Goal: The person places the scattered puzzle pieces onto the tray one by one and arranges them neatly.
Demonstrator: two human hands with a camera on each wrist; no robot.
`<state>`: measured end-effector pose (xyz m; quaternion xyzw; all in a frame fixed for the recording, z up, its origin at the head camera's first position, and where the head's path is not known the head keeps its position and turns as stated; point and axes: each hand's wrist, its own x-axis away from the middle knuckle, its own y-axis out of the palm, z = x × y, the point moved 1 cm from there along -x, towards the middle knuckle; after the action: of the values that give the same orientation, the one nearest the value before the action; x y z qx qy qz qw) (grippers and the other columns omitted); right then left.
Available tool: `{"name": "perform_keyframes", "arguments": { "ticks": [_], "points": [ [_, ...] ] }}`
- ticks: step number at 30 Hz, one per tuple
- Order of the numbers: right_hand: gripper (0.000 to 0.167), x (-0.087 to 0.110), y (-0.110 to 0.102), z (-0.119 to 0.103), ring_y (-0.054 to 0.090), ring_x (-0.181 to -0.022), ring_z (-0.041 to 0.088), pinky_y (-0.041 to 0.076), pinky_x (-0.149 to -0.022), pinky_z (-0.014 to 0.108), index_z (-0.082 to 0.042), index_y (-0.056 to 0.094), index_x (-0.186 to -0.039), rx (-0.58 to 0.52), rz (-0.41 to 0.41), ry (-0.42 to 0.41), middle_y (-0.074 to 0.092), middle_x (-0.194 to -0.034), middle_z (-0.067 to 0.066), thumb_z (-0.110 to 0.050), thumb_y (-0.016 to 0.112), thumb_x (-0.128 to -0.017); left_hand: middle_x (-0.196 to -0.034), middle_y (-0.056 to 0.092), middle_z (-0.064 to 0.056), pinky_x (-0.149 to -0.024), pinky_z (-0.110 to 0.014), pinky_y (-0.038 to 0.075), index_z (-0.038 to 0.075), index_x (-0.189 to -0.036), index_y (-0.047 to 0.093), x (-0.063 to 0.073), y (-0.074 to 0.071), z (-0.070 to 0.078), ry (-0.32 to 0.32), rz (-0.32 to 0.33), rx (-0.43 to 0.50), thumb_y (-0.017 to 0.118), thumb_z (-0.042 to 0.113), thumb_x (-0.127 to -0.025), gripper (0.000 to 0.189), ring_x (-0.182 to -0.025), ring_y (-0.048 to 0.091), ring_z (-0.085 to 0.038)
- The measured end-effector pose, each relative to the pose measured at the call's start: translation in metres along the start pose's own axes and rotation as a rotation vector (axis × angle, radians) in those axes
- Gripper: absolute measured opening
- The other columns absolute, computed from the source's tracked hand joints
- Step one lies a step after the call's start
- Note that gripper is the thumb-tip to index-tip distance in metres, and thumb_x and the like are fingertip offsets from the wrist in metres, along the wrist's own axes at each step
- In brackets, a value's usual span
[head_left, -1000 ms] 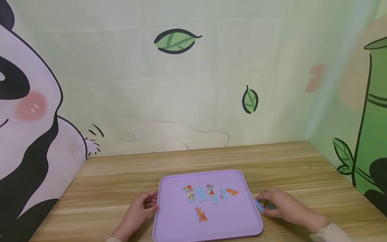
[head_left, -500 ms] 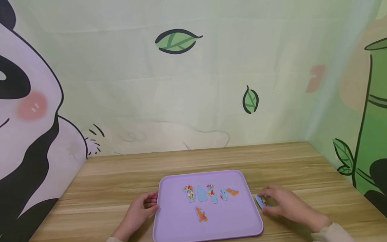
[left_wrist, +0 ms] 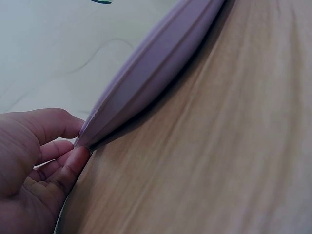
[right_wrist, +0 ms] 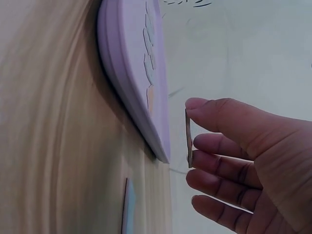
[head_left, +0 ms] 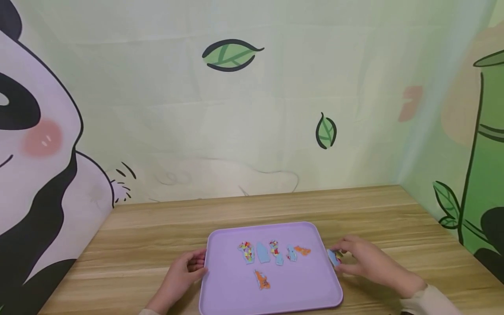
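Note:
On the wooden table lies a purple tray (head_left: pixel 236 302) with several flat jigsaw puzzle pieces on it. My left hand (head_left: pixel 179 280) grips the tray's left edge; in the left wrist view its thumb (left_wrist: pixel 75 165) and index finger meet at the rim. Beside the tray's right edge, my right hand (head_left: pixel 364 264) pinches a blue puzzle piece (head_left: pixel 333 257) with multicoloured patches. The right wrist view shows this piece (right_wrist: pixel 188 139) edge-on between thumb and fingers, raised off the table. It overlaps the tray's right rim in the head view.
A row across the tray holds a patterned piece (head_left: pixel 247 253), a plain blue piece (head_left: pixel 262 252) and others ending in an orange piece (head_left: pixel 302 250). Another orange piece (head_left: pixel 262 280) lies nearer the front. In the right wrist view a further piece (right_wrist: pixel 128 207) lies on the table.
My right hand has lifted its puzzle piece and shifted slightly left, up to the tray's edge. The left hand and the pieces on the tray have stayed put.

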<state>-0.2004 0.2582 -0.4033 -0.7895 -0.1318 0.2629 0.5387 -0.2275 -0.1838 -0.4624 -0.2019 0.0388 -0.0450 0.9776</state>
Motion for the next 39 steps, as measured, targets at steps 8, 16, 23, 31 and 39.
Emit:
{"name": "perform_keyframes", "arguments": {
  "ticks": [8,16,23,31,39],
  "points": [
    [0.033,-0.009,0.000,-0.009,0.057,-0.081,0.006,0.052,-0.069,0.024,-0.009,0.071,-0.106,0.005,0.039,-0.073,0.060,-0.089,-0.009,-0.022,0.078,-0.076,-0.105,0.066,-0.016,-0.080,-0.016,0.055,-0.011,-0.124,0.056,0.000,0.000,0.000,-0.004,0.007,-0.011,0.069,-0.009,-0.079,0.047,-0.095,0.062,-0.017],
    [0.034,-0.020,0.004,-0.018,0.060,-0.083,0.008,0.054,-0.072,0.024,-0.003,0.070,-0.106,-0.025,0.038,-0.118,0.064,-0.093,-0.005,-0.020,0.078,-0.076,-0.104,0.066,-0.016,-0.080,-0.016,0.056,-0.011,-0.123,0.056,0.000,-0.001,0.001,0.004,0.011,-0.013,0.069,-0.009,-0.079,0.046,-0.094,0.062,-0.017],
    [0.033,-0.028,0.013,-0.029,0.058,-0.083,0.007,0.053,-0.071,0.022,-0.004,0.071,-0.105,-0.061,0.005,-0.142,0.063,-0.094,-0.004,-0.020,0.077,-0.077,-0.104,0.067,-0.016,-0.081,-0.018,0.056,-0.011,-0.123,0.057,-0.001,-0.001,0.001,0.009,0.013,-0.021,0.069,-0.009,-0.079,0.045,-0.095,0.063,-0.019],
    [0.036,-0.036,0.022,-0.044,0.057,-0.083,0.007,0.054,-0.073,0.022,-0.003,0.070,-0.107,-0.100,-0.018,-0.159,0.062,-0.095,-0.003,-0.021,0.078,-0.077,-0.104,0.067,-0.016,-0.080,-0.018,0.056,-0.011,-0.123,0.057,0.000,0.000,0.002,0.007,0.020,-0.015,0.069,-0.009,-0.078,0.046,-0.095,0.063,-0.019],
    [0.036,-0.041,0.032,-0.055,0.057,-0.083,0.004,0.054,-0.074,0.021,-0.003,0.071,-0.106,-0.105,-0.035,-0.163,0.062,-0.095,-0.003,-0.022,0.077,-0.076,-0.103,0.066,-0.016,-0.079,-0.015,0.055,-0.010,-0.122,0.057,0.001,0.002,0.001,0.006,0.020,-0.002,0.069,-0.010,-0.079,0.045,-0.093,0.062,-0.016]
  ]
}}
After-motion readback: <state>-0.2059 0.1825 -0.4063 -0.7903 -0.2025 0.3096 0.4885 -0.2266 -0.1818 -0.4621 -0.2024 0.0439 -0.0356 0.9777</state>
